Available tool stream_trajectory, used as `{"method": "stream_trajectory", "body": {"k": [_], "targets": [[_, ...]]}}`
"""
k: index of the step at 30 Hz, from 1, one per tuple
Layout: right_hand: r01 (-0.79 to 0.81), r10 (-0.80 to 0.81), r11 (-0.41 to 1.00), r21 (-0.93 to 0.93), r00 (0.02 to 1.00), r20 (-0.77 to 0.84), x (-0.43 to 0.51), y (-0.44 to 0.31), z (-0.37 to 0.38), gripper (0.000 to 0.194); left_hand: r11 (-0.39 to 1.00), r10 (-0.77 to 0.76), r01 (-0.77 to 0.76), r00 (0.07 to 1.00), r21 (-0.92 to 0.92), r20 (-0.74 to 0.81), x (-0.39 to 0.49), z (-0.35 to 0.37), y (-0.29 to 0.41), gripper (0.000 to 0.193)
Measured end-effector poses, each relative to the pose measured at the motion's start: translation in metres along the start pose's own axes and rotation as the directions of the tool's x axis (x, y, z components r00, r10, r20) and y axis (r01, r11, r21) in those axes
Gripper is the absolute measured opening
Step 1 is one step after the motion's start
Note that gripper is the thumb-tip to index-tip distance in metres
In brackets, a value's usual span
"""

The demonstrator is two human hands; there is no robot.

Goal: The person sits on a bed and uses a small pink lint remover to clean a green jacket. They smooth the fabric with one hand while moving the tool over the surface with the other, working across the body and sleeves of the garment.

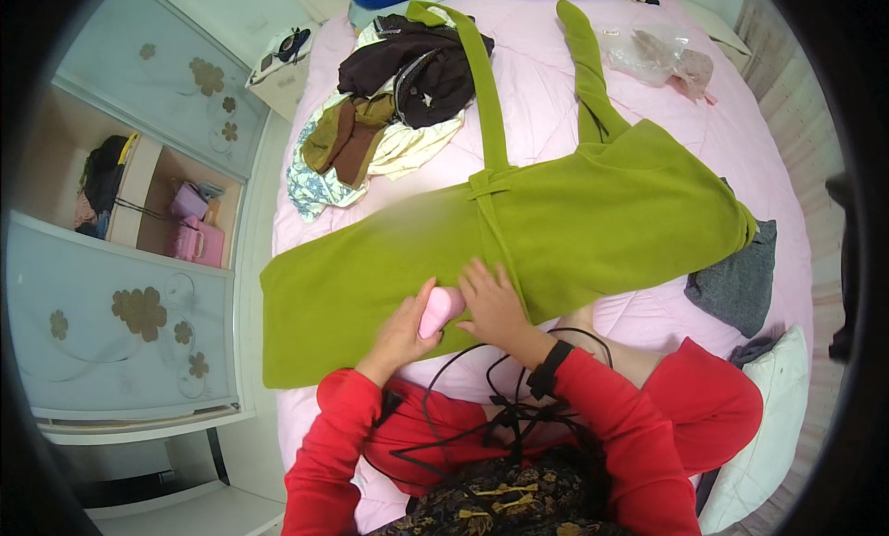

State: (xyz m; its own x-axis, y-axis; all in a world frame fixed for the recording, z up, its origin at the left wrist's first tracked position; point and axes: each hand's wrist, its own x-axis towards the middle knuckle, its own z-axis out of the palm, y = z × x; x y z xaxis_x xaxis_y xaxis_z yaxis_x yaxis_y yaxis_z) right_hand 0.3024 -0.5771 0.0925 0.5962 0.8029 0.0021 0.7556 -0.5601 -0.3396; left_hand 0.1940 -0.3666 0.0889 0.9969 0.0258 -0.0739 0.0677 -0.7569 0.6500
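Note:
A green belted coat [590,216] lies spread across the bed, its fabric belt [488,105] running towards the far side and one sleeve [583,71] stretched outward. My left hand [406,328] is closed round a small pink handheld device [439,310], held over the lower part of the coat; what kind of device it is cannot be told. Just to its right, my right hand [493,303] rests flat with the fingers apart on or just above the green fabric, below the belt knot.
Black cables [514,411] trail over my lap. A pile of clothes [417,85] lies at the far left of the pink quilt [535,57], a clear plastic bag [646,53] at the far right. Grey folded cloth [740,279] and a white pillow [764,432] are at the right. An open-shelved wardrobe [139,314] stands left.

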Motion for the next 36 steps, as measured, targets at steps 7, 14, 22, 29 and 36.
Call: {"method": "stream_trajectory", "body": {"k": [7,14,22,29,36], "targets": [[-0.054,0.053,0.997,-0.056,0.998,-0.019,0.0,0.016,0.011,0.107,0.862,-0.251,0.407,0.86,0.301,-0.444,0.053,-0.041,-0.019,0.083],[-0.142,0.14,0.988,-0.064,0.989,-0.04,-0.001,0.015,0.005,0.121,0.975,0.031,-0.023,0.999,0.222,-0.035,0.063,-0.015,0.003,0.077],[-0.179,0.179,0.983,-0.036,0.984,0.0,0.0,0.017,-0.001,0.126,0.957,-0.065,0.109,0.984,0.27,-0.168,0.077,-0.021,-0.007,0.081],[-0.185,0.186,0.982,-0.024,0.982,0.033,0.0,0.019,0.0,0.129,0.909,-0.158,0.294,0.899,0.296,-0.408,0.081,-0.04,-0.009,0.084],[-0.181,0.181,0.983,0.0,0.983,0.013,-0.002,0.021,-0.003,0.132,0.961,0.12,-0.183,0.95,0.206,0.287,0.092,-0.017,0.011,0.089]]}}
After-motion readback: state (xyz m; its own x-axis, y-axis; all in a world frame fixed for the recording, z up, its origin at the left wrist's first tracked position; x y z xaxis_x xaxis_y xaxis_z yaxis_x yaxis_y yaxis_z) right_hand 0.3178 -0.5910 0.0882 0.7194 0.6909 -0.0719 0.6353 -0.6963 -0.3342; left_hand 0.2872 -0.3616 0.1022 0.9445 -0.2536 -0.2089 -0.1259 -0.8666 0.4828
